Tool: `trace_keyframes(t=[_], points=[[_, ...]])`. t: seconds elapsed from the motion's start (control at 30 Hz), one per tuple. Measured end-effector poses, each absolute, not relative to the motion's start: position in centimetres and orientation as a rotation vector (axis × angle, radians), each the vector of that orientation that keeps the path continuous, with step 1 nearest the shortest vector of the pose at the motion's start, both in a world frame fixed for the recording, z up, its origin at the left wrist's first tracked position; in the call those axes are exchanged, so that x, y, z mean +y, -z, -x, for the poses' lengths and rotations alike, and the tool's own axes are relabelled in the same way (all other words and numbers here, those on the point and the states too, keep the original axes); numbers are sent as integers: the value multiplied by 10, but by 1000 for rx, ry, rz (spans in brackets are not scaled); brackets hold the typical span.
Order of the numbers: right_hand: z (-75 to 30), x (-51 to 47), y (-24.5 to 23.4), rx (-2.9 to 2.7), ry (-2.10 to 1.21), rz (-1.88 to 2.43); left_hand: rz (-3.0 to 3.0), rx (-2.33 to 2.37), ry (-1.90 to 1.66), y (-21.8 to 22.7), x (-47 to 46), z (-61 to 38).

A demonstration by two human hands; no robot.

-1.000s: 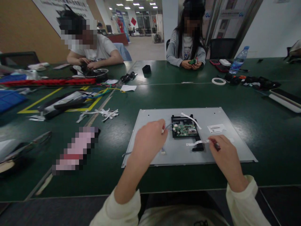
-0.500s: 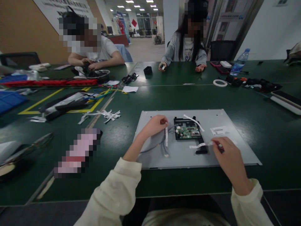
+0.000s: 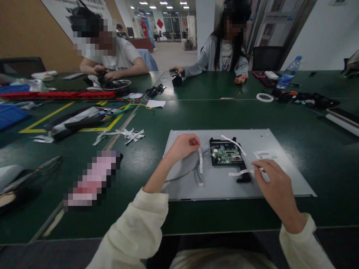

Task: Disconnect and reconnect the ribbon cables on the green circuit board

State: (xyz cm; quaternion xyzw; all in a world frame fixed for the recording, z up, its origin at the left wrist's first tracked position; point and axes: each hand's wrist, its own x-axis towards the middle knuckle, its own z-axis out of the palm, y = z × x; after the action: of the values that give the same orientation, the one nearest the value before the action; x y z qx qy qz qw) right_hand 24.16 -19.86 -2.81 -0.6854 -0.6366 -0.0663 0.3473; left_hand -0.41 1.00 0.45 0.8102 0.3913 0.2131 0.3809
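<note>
A grey metal panel (image 3: 280, 175) lies flat on the green table in front of me. A small green circuit board (image 3: 226, 156) in a black frame sits on its middle, with thin grey cables (image 3: 193, 170) running left from it. My left hand (image 3: 183, 146) is closed in a pinch on a white tape strip (image 3: 200, 160) that hangs over the cables. My right hand (image 3: 273, 181) rests on the panel, its fingertips pinching the end of another white tape strip (image 3: 239, 172) beside the board. A third white strip (image 3: 234, 144) lies across the board's top.
Two other people sit across the table, each handling small parts. Loose white tape strips (image 3: 126, 134), a black and silver bundle (image 3: 75, 123), coloured wires (image 3: 123, 108), a tape roll (image 3: 264, 97), a water bottle (image 3: 288, 72) and a blurred pink object (image 3: 92, 179) lie around.
My left hand has moved from near the panel's front up to its left part and lifted a white strip. My right hand stays at the strip beside the board. The far person reached out leftwards.
</note>
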Motion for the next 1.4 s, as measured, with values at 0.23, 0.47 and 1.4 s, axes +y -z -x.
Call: trace_keyframes(t=[0.23,0.47,1.4], points=[[-223,-183,-3,-1855,73,1613,-1919,911,-610,-28,2,14],[-202,-137,-35,-2074,-118,1440,-1768,885,-669,-39,-2,21],[-176,-125,3,-2349,87,1033,-1718,1034,-505,-15,-3,13]])
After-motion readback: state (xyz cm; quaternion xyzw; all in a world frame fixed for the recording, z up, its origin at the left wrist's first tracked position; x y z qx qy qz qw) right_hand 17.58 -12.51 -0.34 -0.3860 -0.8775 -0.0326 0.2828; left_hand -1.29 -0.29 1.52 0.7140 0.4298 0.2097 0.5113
